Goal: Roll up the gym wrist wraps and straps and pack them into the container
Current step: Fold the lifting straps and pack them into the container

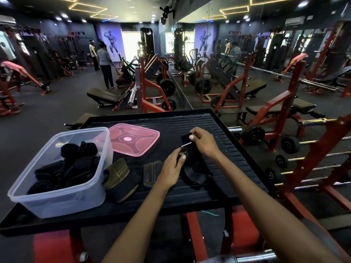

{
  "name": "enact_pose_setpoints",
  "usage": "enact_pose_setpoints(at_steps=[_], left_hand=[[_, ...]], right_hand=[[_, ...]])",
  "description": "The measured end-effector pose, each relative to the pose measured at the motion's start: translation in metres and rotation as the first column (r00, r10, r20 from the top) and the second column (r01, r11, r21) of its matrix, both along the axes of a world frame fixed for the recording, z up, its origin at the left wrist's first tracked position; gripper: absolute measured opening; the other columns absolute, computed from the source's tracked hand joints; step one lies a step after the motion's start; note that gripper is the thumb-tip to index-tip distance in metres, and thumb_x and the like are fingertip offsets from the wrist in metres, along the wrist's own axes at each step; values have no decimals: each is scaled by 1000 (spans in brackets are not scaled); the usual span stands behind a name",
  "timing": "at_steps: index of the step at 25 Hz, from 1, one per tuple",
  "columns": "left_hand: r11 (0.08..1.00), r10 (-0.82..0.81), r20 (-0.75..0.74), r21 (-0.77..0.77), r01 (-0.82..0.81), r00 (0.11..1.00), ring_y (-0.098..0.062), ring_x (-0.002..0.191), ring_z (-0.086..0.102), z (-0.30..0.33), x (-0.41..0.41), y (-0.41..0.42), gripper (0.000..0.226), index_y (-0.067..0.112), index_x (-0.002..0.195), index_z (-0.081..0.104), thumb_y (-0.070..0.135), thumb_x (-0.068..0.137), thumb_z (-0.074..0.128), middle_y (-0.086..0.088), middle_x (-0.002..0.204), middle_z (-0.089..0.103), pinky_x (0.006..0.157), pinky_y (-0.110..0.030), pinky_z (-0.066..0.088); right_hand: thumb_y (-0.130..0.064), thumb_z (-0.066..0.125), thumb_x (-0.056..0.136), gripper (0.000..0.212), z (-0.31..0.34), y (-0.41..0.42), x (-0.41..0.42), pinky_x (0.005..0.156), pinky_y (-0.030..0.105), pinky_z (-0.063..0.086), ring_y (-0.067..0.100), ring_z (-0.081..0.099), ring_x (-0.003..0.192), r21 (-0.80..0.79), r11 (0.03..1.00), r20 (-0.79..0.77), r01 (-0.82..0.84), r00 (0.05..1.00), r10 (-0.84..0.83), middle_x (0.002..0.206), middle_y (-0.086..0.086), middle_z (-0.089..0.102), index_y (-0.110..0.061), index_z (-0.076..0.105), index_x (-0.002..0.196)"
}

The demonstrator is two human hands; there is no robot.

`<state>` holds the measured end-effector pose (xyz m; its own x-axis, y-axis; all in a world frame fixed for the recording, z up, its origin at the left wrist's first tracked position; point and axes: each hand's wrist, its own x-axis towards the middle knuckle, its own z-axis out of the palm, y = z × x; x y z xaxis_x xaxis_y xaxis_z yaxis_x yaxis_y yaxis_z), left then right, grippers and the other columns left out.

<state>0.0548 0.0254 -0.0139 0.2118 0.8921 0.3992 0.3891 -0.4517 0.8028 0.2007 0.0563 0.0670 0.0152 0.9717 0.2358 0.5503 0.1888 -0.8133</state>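
Both hands are curled on one black strap (190, 149): the left hand (171, 169) pinches its near end, and the right hand (202, 141) holds the far end by a metal ring. It should be rolled tight, with edges kept even. Left of the fingers, the container (57, 196) is already partly filled with rolled wraps.

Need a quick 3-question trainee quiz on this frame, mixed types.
1. True or false: the pink lid is on the clear container.
2. Which hands grip the black strap: A) left only B) right only C) both
3. Fill in: the rolled black wraps lie inside the ____.

Key:
1. False; the lid lies on the black tray behind the container.
2. C; left hand and right hand.
3. container.
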Motion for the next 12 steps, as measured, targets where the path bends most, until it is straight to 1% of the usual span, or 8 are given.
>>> enact_pose_setpoints(at_steps=[2,4,6,7,9,12], left_hand=[[999,-16,-10,42,17,1000,-8,102,56,1,2,-1,59,24,120,52,67,88,27,7,110,60,87,-19,41],[999,4,-21,48,-3,1000,-10,95,57,2,4,0,61,23,113,52,70,86,24,5,103,62,82,-22,43],[999,42,-31,34,-41,999,-13,90,59,1,6,2,60,23,108,52,70,86,23,3,98,64,80,-30,46],[997,65,-37,31,-64,997,-15,88,60,0,7,2,58,23,106,52,69,87,22,1,96,64,79,-35,47],[993,111,-52,44,-109,992,-18,81,60,0,9,4,55,22,99,51,67,89,21,-1,88,64,75,-43,49],[984,169,-86,69,-163,982,-19,76,60,1,9,5,56,20,94,50,66,89,19,-1,82,63,73,-46,48]], right_hand=[[-11,55,92,6,2,1,0,77,30,41,15,56,80,18,998,-107,54,993,-51,88,2,63,-10,60,91],[-10,53,93,12,3,4,-1,71,32,43,13,53,68,-11,993,-279,116,953,-115,78,-3,59,-18,58,86],[-11,50,95,13,2,4,-1,61,30,44,12,52,56,-25,987,-350,156,924,-155,71,0,58,-17,57,85],[-12,48,96,13,3,2,-1,57,29,45,12,53,51,-19,986,-371,163,915,-159,72,2,59,-16,56,86],[-11,44,98,18,8,-5,-2,55,29,47,10,56,47,18,991,-438,136,892,-114,78,4,60,-19,54,84],[-8,40,99,27,13,-14,0,50,30,43,8,62,51,94,994,-500,57,866,-3,82,4,59,-27,52,83]])
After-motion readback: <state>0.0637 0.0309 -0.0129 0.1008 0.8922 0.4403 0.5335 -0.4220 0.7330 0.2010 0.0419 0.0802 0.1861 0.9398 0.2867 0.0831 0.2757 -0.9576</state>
